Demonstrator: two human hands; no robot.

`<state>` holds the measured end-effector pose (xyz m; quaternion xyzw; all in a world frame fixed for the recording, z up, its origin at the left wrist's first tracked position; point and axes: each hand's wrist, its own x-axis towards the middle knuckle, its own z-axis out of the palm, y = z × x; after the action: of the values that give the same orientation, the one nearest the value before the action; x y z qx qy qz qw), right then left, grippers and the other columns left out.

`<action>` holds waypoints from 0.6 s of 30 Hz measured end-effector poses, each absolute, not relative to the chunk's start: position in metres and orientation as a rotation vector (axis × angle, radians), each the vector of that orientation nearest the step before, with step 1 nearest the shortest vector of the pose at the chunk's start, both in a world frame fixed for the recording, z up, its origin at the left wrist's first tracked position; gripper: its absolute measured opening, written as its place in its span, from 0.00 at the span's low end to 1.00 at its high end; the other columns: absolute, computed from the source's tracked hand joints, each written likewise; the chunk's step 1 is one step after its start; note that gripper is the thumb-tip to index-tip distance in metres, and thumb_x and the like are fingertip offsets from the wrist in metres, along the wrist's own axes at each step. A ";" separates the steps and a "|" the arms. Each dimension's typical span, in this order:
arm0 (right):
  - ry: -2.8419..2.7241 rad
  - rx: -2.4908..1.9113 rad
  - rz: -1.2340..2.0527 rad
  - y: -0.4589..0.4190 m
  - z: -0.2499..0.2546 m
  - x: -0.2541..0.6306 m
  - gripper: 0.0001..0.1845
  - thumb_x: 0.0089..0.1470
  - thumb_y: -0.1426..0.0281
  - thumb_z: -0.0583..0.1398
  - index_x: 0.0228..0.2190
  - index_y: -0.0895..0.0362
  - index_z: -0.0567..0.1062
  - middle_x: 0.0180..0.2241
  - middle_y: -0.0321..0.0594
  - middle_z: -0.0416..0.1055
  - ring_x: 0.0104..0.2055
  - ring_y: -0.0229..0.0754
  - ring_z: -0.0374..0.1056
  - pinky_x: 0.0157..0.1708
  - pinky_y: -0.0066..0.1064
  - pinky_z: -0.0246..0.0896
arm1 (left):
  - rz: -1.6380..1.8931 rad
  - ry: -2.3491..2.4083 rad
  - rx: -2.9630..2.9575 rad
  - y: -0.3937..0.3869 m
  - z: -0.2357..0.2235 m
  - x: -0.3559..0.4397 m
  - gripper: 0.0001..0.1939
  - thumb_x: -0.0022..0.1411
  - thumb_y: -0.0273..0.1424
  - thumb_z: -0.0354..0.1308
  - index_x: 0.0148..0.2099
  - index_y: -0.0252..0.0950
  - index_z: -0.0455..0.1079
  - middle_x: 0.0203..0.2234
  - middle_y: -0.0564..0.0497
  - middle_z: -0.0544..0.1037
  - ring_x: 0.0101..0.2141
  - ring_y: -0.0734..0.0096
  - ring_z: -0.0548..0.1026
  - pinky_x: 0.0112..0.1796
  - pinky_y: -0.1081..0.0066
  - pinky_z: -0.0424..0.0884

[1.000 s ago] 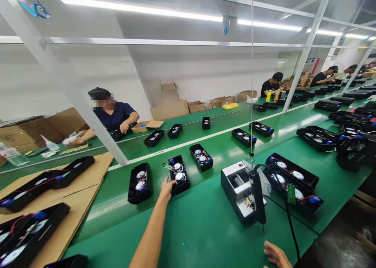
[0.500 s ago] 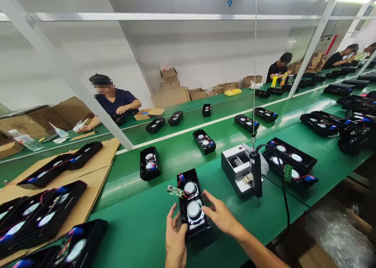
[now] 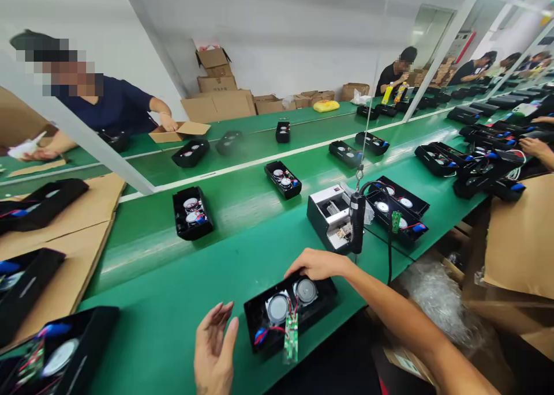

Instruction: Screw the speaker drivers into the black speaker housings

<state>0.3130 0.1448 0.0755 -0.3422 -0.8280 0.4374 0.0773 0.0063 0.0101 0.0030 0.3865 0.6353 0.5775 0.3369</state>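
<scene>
A black speaker housing (image 3: 255,308) with two round speaker drivers (image 3: 277,308) lies crosswise on the green bench, close to its front edge. Red wires lead from inside to a green circuit board (image 3: 291,337), which hangs over the housing's near wall. A blue-wrapped part (image 3: 260,335) sits in the left end. My right hand (image 3: 318,263) grips the far wall of the housing, its fingertips partly hidden behind it. Just left of the housing, my left hand (image 3: 214,346) is raised and empty, fingers apart, not touching it.
An electric screwdriver (image 3: 357,222) hangs on a cord beside a screw feeder box (image 3: 318,213). More housings (image 3: 193,213) stand along the line and on cardboard (image 3: 97,228) at left. Co-workers (image 3: 125,104) sit across the bench; another person's hand (image 3: 536,150) shows at right.
The housing has turned from lengthwise to crosswise, and its circuit board now hangs toward me. My left hand has let go; my right hand has moved to the far wall. The view has shifted right.
</scene>
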 end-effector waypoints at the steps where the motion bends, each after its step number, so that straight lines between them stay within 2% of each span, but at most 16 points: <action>1: -2.435 -1.068 1.253 0.138 0.076 0.316 0.29 0.57 0.85 0.58 0.55 0.57 0.86 0.54 0.45 0.86 0.56 0.50 0.82 0.58 0.37 0.72 | 1.457 1.644 1.007 0.011 0.004 0.009 0.35 0.55 0.57 0.73 0.56 0.43 0.73 0.52 0.45 0.83 0.56 0.52 0.82 0.62 0.51 0.77; 3: -2.324 -1.111 1.105 0.117 0.077 0.325 0.23 0.60 0.81 0.60 0.52 0.57 0.86 0.54 0.46 0.86 0.57 0.51 0.80 0.61 0.41 0.71 | 1.382 1.640 1.004 0.011 0.002 0.013 0.36 0.53 0.59 0.73 0.55 0.42 0.75 0.52 0.44 0.83 0.56 0.51 0.82 0.62 0.51 0.77; 5: -2.258 -1.073 0.936 0.089 0.075 0.330 0.17 0.60 0.80 0.63 0.48 0.55 0.85 0.50 0.45 0.86 0.54 0.49 0.80 0.58 0.40 0.72 | 1.326 1.653 1.035 0.009 -0.001 0.013 0.34 0.54 0.59 0.73 0.54 0.42 0.76 0.53 0.44 0.83 0.56 0.51 0.82 0.63 0.51 0.77; 7: -2.309 -0.983 0.771 0.058 0.068 0.326 0.14 0.60 0.76 0.67 0.48 0.55 0.83 0.48 0.45 0.85 0.52 0.49 0.78 0.54 0.42 0.73 | 1.308 1.665 1.141 0.004 -0.004 0.011 0.29 0.58 0.58 0.71 0.51 0.42 0.77 0.52 0.45 0.83 0.56 0.52 0.82 0.64 0.51 0.76; 9: -2.402 -0.894 0.590 0.030 0.055 0.311 0.15 0.62 0.71 0.69 0.50 0.54 0.80 0.50 0.46 0.84 0.53 0.51 0.77 0.51 0.44 0.72 | 1.328 1.652 1.334 0.000 -0.004 0.008 0.21 0.63 0.53 0.68 0.47 0.43 0.77 0.51 0.46 0.83 0.55 0.53 0.82 0.64 0.49 0.75; 11: -2.394 -0.819 0.422 0.009 0.038 0.290 0.09 0.68 0.72 0.63 0.49 0.52 0.79 0.47 0.41 0.86 0.52 0.47 0.78 0.48 0.41 0.69 | 1.355 1.599 1.584 -0.004 -0.001 0.006 0.11 0.68 0.45 0.66 0.43 0.44 0.77 0.50 0.47 0.83 0.55 0.54 0.82 0.62 0.49 0.77; 13: -2.298 -0.748 0.316 -0.001 0.023 0.272 0.11 0.73 0.75 0.56 0.46 0.52 0.78 0.41 0.36 0.87 0.50 0.42 0.80 0.48 0.39 0.68 | 1.352 1.517 1.834 -0.006 0.006 0.005 0.04 0.70 0.37 0.63 0.43 0.45 0.77 0.49 0.48 0.82 0.56 0.55 0.81 0.60 0.50 0.79; 16: -2.224 -0.695 0.250 0.005 0.022 0.265 0.13 0.75 0.75 0.55 0.49 0.53 0.79 0.38 0.36 0.86 0.45 0.38 0.81 0.44 0.36 0.68 | 1.230 1.389 2.154 -0.006 0.018 0.005 0.07 0.71 0.32 0.60 0.48 0.47 0.78 0.54 0.47 0.80 0.61 0.54 0.78 0.57 0.52 0.81; 18: -2.277 -0.730 0.208 0.018 0.035 0.272 0.11 0.75 0.75 0.56 0.50 0.56 0.79 0.37 0.38 0.85 0.41 0.39 0.80 0.39 0.35 0.66 | 1.088 1.351 2.324 -0.005 0.024 0.007 0.09 0.71 0.36 0.62 0.51 0.47 0.78 0.60 0.44 0.77 0.66 0.48 0.73 0.59 0.47 0.80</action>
<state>0.2719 0.0180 0.0347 -0.2835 -0.8842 0.0810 0.3624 0.0071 -0.0047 0.0241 0.7956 0.4624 0.3724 0.1207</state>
